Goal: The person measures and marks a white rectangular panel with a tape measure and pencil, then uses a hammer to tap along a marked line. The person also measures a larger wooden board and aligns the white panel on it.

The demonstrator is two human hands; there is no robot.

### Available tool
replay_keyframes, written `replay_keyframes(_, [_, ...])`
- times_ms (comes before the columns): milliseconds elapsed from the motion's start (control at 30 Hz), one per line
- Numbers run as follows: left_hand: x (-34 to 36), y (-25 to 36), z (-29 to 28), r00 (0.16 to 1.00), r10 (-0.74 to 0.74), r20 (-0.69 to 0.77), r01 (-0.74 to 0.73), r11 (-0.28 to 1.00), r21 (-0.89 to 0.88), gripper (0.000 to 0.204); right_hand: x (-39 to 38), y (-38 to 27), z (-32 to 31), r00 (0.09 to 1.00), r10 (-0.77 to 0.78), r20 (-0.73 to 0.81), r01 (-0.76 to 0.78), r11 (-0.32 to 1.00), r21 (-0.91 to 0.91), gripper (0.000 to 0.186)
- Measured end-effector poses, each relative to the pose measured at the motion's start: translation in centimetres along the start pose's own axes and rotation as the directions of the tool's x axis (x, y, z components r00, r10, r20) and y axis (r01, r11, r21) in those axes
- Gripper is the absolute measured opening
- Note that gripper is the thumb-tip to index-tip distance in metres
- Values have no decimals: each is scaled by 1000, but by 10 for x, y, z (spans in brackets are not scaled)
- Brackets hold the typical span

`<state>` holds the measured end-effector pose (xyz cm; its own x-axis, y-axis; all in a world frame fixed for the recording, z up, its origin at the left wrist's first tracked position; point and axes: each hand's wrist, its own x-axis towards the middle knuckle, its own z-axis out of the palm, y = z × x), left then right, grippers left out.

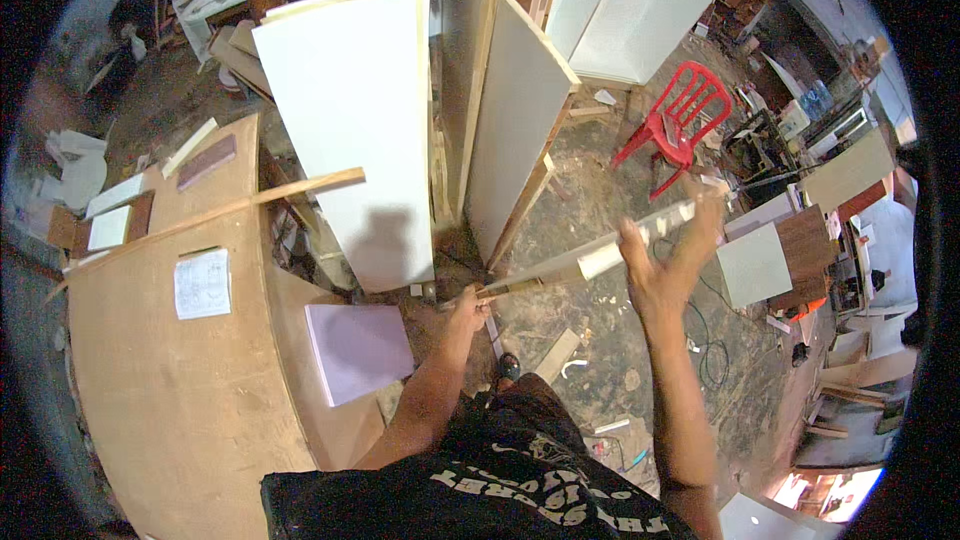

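My left hand (470,305) is closed on the near end of a long narrow wooden strip (600,255), pale on one face, which slants up to the right across the middle of the view. My right hand (675,250) is open by the strip's right part, thumb and fingers spread; whether it touches the strip I cannot tell. Beyond my left hand a large white panel (340,120) stands upright, with a lavender board (355,350) lying below it. A pale board (515,120) with raw wooden edges stands upright beyond the strip.
A plywood-topped bench (170,390) with paper, offcuts and a long batten fills the left. A red plastic chair (680,125) stands at back right. Stacked boards (760,260) and cables (715,360) lie on the right. Scraps litter the concrete floor (600,380) near my feet.
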<state>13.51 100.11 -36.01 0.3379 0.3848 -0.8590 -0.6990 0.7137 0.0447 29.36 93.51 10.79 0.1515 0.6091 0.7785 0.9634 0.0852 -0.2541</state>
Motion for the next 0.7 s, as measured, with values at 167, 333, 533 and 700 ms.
replay_keyframes(167, [-25, 55, 23, 989, 110, 101, -122, 985, 125, 31, 56, 4, 82, 986, -39, 165, 19, 993, 117, 45])
replay_keyframes(333, [-83, 98, -24, 781, 520, 346, -603, 480, 638, 30, 83, 9, 140, 994, -82, 69, 65, 975, 213, 46])
replay_keyframes(533, [-147, 103, -137, 724, 688, -50, -515, 587, 625, 31, 82, 38, 175, 988, -117, 105, 75, 938, 339, 51])
replay_keyframes(700, [-195, 50, -203, 523, 821, -230, -519, 520, 678, 32, 86, 49, 180, 974, -220, -47, 216, 852, 477, 60])
